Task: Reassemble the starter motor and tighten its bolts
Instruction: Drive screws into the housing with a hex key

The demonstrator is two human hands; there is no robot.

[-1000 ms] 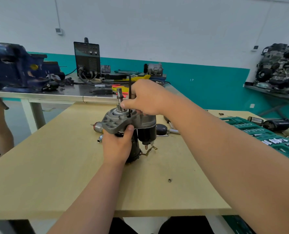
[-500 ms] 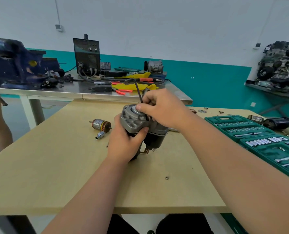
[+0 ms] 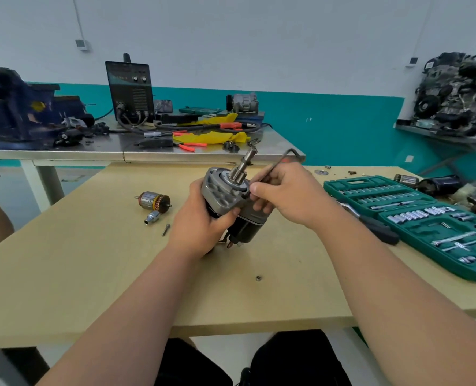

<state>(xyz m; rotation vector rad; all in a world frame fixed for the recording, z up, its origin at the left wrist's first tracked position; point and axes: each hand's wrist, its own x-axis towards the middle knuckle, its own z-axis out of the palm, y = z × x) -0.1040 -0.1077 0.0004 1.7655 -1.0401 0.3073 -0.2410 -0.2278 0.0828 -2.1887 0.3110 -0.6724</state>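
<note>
The starter motor (image 3: 223, 190), grey aluminium nose with a black body and a pinion shaft pointing up and right, is tilted above the wooden table (image 3: 92, 260). My left hand (image 3: 200, 218) grips it from the left, thumb across the housing. My right hand (image 3: 289, 193) pinches a dark L-shaped hex key (image 3: 284, 157) whose lower end sits at the housing's right edge. A loose bolt (image 3: 166, 229) and a small nut (image 3: 257, 278) lie on the table.
An armature (image 3: 153, 200) and a small metal sleeve (image 3: 152, 217) lie left of the motor. An open green socket set (image 3: 415, 215) and a black-handled ratchet (image 3: 376, 225) fill the right side. Behind stands a steel bench (image 3: 136, 151) with a vise, welder and pliers.
The motor was upright on the table with the hex key vertical in it; now it is lifted and tilted to the right, and the key leans with it.
</note>
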